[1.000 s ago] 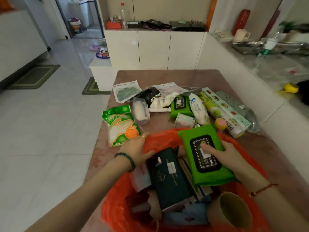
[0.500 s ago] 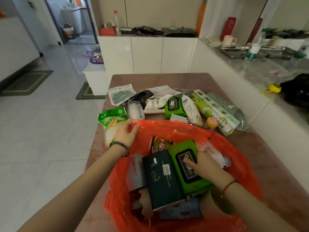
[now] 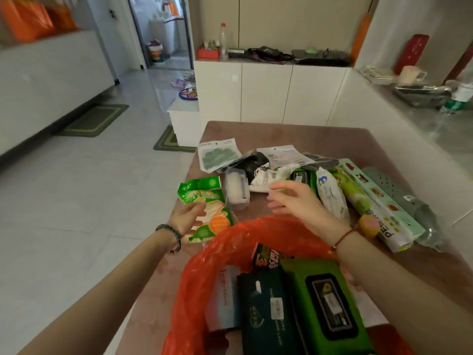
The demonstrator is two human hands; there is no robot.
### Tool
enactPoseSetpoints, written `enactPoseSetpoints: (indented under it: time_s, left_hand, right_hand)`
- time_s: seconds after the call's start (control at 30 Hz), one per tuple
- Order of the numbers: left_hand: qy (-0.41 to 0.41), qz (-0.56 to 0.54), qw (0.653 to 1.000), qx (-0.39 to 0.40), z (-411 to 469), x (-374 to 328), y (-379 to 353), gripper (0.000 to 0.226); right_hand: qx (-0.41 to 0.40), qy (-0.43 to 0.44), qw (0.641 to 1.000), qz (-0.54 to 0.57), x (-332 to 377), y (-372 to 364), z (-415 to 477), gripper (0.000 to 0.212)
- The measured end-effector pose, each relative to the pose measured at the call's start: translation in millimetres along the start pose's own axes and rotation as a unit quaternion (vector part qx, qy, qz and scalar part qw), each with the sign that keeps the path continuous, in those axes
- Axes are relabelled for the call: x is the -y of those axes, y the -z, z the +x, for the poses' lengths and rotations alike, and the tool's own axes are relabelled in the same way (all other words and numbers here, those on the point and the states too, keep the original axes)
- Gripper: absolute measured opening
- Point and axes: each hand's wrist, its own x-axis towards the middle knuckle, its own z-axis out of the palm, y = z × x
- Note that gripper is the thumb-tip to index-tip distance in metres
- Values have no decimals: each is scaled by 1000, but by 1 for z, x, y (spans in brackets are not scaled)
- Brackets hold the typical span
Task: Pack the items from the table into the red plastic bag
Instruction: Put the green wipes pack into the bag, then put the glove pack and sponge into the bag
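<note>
Wht cabinet (image 3: pixel 266 93) & grn mat (image 3: pixel 93 120)

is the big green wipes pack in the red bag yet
Yes, the green wipes pack lies inside the red bag's open mouth.

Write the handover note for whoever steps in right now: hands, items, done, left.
Left hand: fingers on the green-orange packet, no clear grip.
Right hand: open, empty, above the table items.
Red bag: open at the near edge; large green wipes pack and dark green pack inside.
Left to pack: the packet, clear case, white pouch, wrap box and the rest of the far pile.
</note>
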Motion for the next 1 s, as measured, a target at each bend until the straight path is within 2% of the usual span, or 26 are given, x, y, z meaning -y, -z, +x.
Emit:
enactPoseSetpoints:
  time_s: [0.07, 0.17, 0.27, 0.3, 0.37, 0.5, 0.6, 0.77, 0.83, 0.87, 0.93, 1.0]
  left_hand:
    - [20, -36, 997, -65, 18, 5, 3, 43]
    - [30, -111, 984, -134, 46, 17, 3, 46]
    - [87, -106, 975, -178, 67, 30, 0, 69]
    - [104, -101, 972, -186, 75, 37, -1, 72]
    - [129, -92, 970, -185, 87, 49, -1, 72]
    - [156, -67, 972, -165, 98, 64, 2, 70]
    - [144, -160, 964, -155, 97, 66, 7, 53]
    - [79, -266, 955, -107, 83, 63, 16, 52]
    - [64, -317, 943, -77, 78, 63, 18, 45]
    - [65, -334, 938, -70, 75, 63, 18, 41]
    - [90, -381, 919, -55, 71, 69, 17, 49]
    - [112, -363, 924, -41, 62, 70, 11, 54]
  right_hand:
    - [73, -80, 990, 86, 5, -25, 32, 40]
    - [139, -178, 974, 32, -9, -68, 73, 54]
    - [168, -240, 956, 16, -41, -104, 106, 78]
    - [162, -245, 956, 5, -47, -111, 111, 73]
    - [127, -231, 962, -67, -60, -120, 121, 52]
    - [123, -220, 964, -89, -77, -131, 126, 58]
    - [138, -212, 967, -29, -83, -134, 128, 50]
    - [117, -203, 969, 76, -80, -140, 119, 39]
    - [107, -176, 973, 101, -77, -140, 117, 31]
    - [98, -156, 978, 100, -75, -138, 116, 25]
    - [80, -120, 985, 99, -72, -134, 113, 20]
    - [61, -98, 986, 119, -71, -130, 110, 18]
